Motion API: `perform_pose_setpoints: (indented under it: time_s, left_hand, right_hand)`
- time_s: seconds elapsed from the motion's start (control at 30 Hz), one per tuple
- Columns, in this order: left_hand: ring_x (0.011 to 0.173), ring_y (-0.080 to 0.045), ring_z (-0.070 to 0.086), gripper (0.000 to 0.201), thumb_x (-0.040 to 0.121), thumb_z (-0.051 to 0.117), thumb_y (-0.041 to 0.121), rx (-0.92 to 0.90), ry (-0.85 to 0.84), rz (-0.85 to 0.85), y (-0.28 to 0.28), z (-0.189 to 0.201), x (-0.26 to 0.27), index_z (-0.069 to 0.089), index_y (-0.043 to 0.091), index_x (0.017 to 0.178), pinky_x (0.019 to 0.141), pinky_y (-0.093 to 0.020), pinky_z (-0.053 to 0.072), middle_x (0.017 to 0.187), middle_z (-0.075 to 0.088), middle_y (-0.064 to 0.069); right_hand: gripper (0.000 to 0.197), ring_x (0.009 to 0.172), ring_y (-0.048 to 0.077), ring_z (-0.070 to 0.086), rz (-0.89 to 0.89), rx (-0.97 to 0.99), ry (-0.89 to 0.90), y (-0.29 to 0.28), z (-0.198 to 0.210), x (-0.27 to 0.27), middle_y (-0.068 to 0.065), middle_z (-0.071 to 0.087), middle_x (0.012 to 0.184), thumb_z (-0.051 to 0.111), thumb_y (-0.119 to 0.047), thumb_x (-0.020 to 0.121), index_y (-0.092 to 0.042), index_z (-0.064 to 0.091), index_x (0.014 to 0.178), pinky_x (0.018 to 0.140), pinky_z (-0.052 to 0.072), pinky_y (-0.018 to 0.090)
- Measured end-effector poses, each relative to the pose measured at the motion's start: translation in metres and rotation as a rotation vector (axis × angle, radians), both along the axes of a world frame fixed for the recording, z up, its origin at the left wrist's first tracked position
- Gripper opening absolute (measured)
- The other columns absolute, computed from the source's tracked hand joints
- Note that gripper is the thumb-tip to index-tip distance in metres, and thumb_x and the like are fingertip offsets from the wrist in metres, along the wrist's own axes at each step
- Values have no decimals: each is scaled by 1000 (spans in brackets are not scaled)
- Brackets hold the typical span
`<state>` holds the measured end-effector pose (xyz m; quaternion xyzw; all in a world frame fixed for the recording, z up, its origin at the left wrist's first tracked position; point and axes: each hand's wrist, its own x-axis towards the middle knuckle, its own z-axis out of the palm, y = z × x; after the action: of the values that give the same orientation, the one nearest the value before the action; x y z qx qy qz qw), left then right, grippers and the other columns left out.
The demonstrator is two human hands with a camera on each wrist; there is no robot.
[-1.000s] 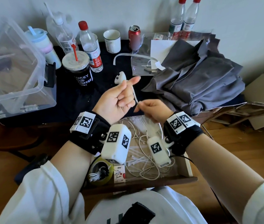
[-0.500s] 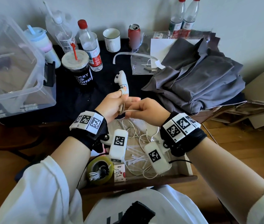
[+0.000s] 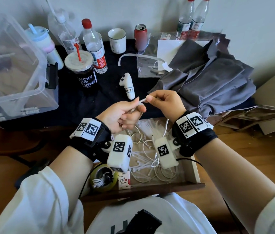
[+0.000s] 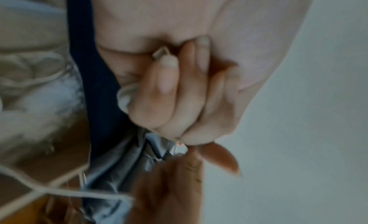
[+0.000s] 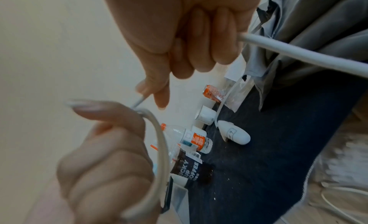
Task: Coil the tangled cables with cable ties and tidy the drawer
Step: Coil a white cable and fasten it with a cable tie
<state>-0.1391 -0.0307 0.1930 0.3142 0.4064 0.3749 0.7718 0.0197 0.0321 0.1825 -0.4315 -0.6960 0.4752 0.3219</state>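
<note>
Above the open wooden drawer [image 3: 195,169] I hold a white cable [image 3: 141,101] between both hands. My left hand [image 3: 137,108] grips a loop of it, fingers curled; the right wrist view shows that loop [image 5: 161,142] running round the left fingers. My right hand [image 3: 150,99] pinches the thin end [image 5: 139,101] between thumb and forefinger, and the rest of the cable [image 5: 298,54] passes under its curled fingers and hangs down [image 3: 166,127] into the drawer. More tangled white cables [image 3: 150,174] and loose white cable ties [image 3: 141,162] lie in the drawer.
A tape roll [image 3: 103,180] and a small card box [image 3: 124,181] sit at the drawer's front left. On the dark table stand a coffee cup [image 3: 82,73], bottles [image 3: 94,46], a mug [image 3: 117,40], a can [image 3: 140,38], a white controller [image 3: 128,86], grey cloth [image 3: 209,81] and a clear bin [image 3: 15,73].
My left fingers, stretched out a second ago, have curled round the cable. My right hand has risen to the right and now pinches the cable's end.
</note>
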Motion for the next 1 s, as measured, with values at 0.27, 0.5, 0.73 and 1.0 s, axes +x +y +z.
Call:
perform_pose_setpoints:
  time_s: [0.27, 0.5, 0.73, 1.0]
  left_hand:
    - [36, -2, 30, 31, 99, 29, 25, 126, -224, 298, 12, 13, 6, 54, 8, 108, 43, -14, 33, 47, 34, 11]
    - [41, -2, 35, 13, 103, 30, 11, 119, 26, 415, 22, 3, 11, 39, 12, 93, 50, -14, 36, 50, 43, 10]
    - [49, -6, 48, 22, 102, 35, 10, 124, 419, 387, 18, -11, 4, 47, 15, 84, 51, -17, 41, 65, 53, 1]
    - [31, -6, 29, 60, 104, 27, 29, 75, 470, 15, 9, -11, 6, 56, 15, 53, 43, -23, 30, 37, 39, 5]
  right_hand:
    - [19, 27, 2, 30, 212, -300, -136, -26, -12, -12, 2, 34, 55, 38, -17, 100, -23, 56, 99, 32, 25, 9]
    - [29, 50, 7, 38, 372, -165, -339, -39, -13, -27, -6, 38, 56, 43, -19, 98, -16, 52, 71, 56, 35, 19]
    - [20, 57, 3, 44, 346, -46, -429, -31, 4, -18, -5, 53, 62, 58, -27, 90, -13, 72, 94, 62, 36, 19]
    - [8, 65, 2, 57, 169, 32, -221, -9, 12, -6, -9, 65, 65, 75, -25, 76, -19, 71, 73, 73, 48, 23]
